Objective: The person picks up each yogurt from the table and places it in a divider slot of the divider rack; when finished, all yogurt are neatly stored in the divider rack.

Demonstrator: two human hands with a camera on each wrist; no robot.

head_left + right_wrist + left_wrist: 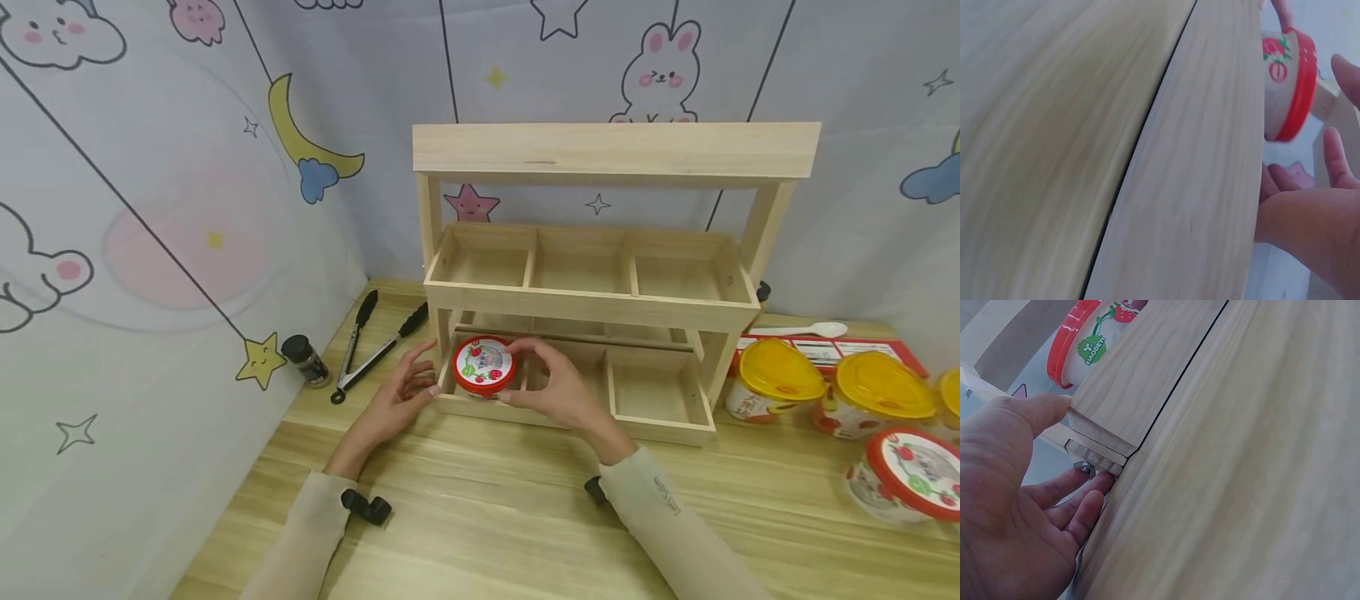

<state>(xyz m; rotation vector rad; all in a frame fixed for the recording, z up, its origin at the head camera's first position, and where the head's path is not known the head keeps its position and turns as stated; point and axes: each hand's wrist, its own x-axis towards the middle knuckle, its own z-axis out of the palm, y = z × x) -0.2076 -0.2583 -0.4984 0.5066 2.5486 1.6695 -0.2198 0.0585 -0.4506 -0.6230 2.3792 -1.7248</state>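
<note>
A tub with a red lid (484, 365) stands in the left compartment of a wooden rack's lower tray (517, 412). At the tub's right side is my right hand (558, 392), thumb and index finger spread near its rim. The right wrist view shows a gap between those fingers (1337, 156) and the tub (1288, 84). My left hand (396, 402) is at the tray's front left corner; in the left wrist view its thumb (1047, 412) touches the corner (1104, 428), the other fingers loosely bent beside and below it.
The rack's upper tray (592, 301) has three compartments. Tongs (375, 358) and a black-capped jar (306, 361) lie and stand at left. On the right are several yellow-lidded tubs (780, 371), another red-lidded tub (911, 475) and a white spoon (806, 330).
</note>
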